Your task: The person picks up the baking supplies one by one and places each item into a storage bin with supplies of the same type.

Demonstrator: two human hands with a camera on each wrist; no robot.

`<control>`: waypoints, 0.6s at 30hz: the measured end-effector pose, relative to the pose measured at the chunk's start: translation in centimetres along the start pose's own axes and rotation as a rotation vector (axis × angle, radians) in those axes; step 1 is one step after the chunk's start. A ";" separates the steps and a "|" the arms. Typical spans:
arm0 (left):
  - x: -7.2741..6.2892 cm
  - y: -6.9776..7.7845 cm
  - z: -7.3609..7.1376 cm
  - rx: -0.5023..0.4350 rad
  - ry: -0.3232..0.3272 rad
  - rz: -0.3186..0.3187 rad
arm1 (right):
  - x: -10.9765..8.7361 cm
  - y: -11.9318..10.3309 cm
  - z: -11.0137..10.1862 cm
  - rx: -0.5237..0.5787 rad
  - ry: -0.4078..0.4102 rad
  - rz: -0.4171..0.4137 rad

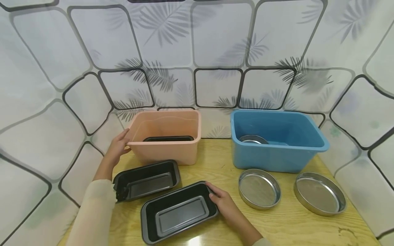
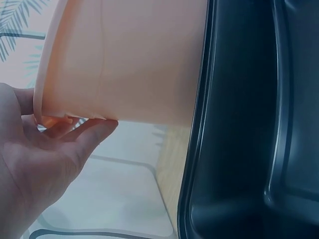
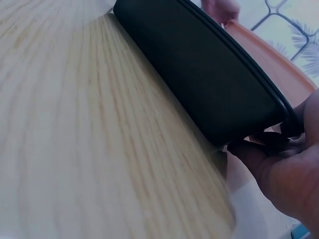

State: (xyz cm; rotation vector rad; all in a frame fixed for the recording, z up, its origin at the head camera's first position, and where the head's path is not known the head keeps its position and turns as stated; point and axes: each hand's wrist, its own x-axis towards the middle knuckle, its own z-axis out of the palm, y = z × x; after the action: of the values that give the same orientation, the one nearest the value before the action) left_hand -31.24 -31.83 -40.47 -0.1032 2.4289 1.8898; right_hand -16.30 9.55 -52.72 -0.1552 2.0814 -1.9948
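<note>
At the left end of a peach plastic bin [image 1: 166,153], my left hand [image 1: 117,150] grips the rim's corner. The left wrist view shows thumb and fingers around that rim [image 2: 42,74]. My right hand [image 1: 226,205] pinches the right end of a dark rectangular loaf pan [image 1: 181,214], nearest to me. The right wrist view has its outer wall [image 3: 189,74] tilted over the wooden surface. A second loaf pan [image 1: 147,182] lies between that pan and the bin. Inside the peach bin sits another dark pan [image 1: 168,138], mostly hidden by the front wall.
A blue plastic bin [image 1: 267,159] stands at the right rear with a round metal pan [image 1: 253,139] inside. Two more round pans, one left [image 1: 259,189] and one right [image 1: 320,194], lie before it on the wooden table [image 1: 215,160]. Patterned sheeting [image 1: 218,85] rises behind and beside the table.
</note>
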 end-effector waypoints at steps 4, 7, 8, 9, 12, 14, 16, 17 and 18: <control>0.0 -0.1 -0.1 -0.007 -0.008 -0.002 | -0.1 -0.2 -0.6 0.053 -0.003 0.023; 0.1 -0.2 -0.1 -0.012 -0.017 -0.003 | -0.1 -0.4 -1.3 0.102 -0.013 0.040; 0.1 -0.3 -0.1 -0.014 -0.020 -0.003 | -0.2 -0.6 -1.5 0.114 -0.009 0.041; 0.1 -0.3 -0.1 -0.017 -0.024 -0.002 | -0.2 -0.8 -1.7 0.121 -0.002 0.038; 0.1 -0.4 -0.2 -0.026 -0.031 0.002 | -0.2 -1.7 -2.2 0.120 0.024 0.024; 0.1 -0.4 -0.2 -0.031 -0.035 0.006 | -0.2 -2.4 -2.5 0.121 0.040 0.019; 0.0 -0.5 -0.2 -0.035 -0.037 0.009 | -0.1 -3.2 -2.8 0.136 0.042 0.012; 0.0 -0.5 -0.3 -0.037 -0.038 0.010 | -0.1 -3.6 -3.0 0.146 0.038 0.005; 0.0 -0.5 -0.3 -0.038 -0.040 0.011 | 0.0 -4.0 -3.1 0.157 0.038 0.003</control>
State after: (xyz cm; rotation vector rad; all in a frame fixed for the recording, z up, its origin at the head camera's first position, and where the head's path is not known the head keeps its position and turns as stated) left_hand -31.20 -32.23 -40.92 -0.0534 2.3733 1.9237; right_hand -17.46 12.36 -48.70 -0.0850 1.9349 -2.1653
